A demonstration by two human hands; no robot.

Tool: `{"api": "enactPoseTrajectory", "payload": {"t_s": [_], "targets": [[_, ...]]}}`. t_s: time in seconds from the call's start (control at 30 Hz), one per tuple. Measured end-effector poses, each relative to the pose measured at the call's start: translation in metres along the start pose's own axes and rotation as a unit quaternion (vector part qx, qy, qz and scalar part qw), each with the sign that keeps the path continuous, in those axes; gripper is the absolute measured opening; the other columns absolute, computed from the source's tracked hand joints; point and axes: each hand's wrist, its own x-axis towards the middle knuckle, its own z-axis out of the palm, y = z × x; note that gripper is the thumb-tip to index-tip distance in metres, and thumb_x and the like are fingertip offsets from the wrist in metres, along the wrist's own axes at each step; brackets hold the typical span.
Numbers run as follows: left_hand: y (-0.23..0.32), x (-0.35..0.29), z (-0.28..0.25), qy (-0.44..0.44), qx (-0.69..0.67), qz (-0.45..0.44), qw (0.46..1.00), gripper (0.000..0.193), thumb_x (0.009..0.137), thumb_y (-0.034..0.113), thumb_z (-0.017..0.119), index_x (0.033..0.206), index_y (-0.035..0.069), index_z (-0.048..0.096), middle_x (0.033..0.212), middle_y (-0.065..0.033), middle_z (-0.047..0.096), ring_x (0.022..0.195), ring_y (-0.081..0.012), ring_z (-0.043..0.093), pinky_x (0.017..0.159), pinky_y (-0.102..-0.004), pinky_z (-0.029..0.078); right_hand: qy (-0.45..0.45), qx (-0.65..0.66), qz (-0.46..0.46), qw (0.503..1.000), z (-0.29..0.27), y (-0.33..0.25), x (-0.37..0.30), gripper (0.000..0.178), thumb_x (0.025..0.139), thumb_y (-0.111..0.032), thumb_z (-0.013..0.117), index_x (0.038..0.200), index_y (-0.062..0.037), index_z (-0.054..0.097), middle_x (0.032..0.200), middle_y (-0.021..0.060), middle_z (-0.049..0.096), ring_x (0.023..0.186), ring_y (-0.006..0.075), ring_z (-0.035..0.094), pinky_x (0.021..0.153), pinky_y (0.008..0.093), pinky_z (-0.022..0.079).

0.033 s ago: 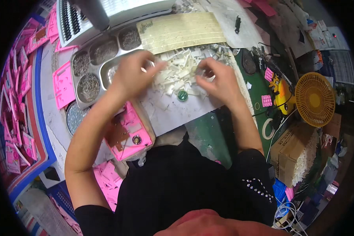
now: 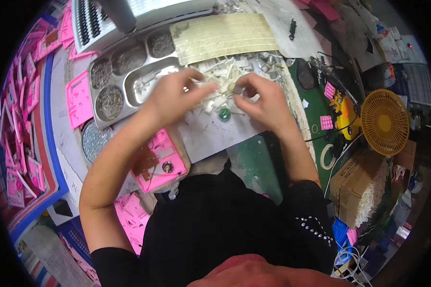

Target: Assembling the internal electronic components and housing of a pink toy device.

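Holding left hand (image 2: pixel 173 97) and right hand (image 2: pixel 267 99) over a loose heap of small white plastic pieces (image 2: pixel 229 71).
Pinching a small greyish piece (image 2: pixel 238 90) between right thumb and forefinger, probably to steady it; curving left fingers loosely, too blurred to tell if grasping anything; with a silver metal compartment tray (image 2: pixel 121 76) left of the heap and a round green object (image 2: pixel 224 114) at its near edge, seemingly for short reach.

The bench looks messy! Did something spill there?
Maybe: the white pieces lie jumbled in a loose heap right on the bench, which looks untidy because the metal tray keeps small parts in separate compartments. I can't tell whether they spilled.
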Motion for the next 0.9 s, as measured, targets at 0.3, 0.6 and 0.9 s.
{"api": "enactPoseTrajectory", "payload": {"t_s": [0.3,0.6,0.9], "targets": [[0.021,-0.051,-0.007,-0.156,-0.345,-0.147,0.914,0.026,0.103,0.027,0.066,0.099,0.001,0.068,0.076,0.0005,0.065,0.062,-0.0052,0.054,0.055,-0.0226,0.043,-0.039,0.338,0.024,0.94,0.035,-0.027,-0.028,0.019,0.087,-0.001,0.08,0.101,0.0031,0.068,0.094,0.0089,0.074,0.084,0.0124,0.072,0.075,0.0261,0.059],[-0.033,0.075,-0.029,0.05,0.043,0.005,0.998,0.043,0.095,0.045,0.069,0.093,0.002,0.076,0.085,-0.0104,0.074,0.067,-0.0237,0.067,0.064,-0.0361,0.054,-0.05,0.681,0.13,0.719,0.037,0.008,-0.033,0.015,0.088,0.001,0.077,0.092,-0.0005,0.063,0.085,0.0086,0.068,0.074,0.0166,0.066,0.069,0.029,0.054],[-0.032,0.159,-0.007,0.126,0.389,-0.11,0.906,0.03,0.092,0.021,0.056,0.1,0.0,0.076,0.103,-0.0232,0.074,0.097,-0.0432,0.072,0.083,-0.0524,0.057,-0.026,0.619,0.158,0.769,0.028,0.024,-0.045,0.016,0.087,-0.001,0.079,0.092,-0.0022,0.063,0.085,0.0068,0.067,0.075,0.0142,0.064,0.071,0.0274,0.053]]}}
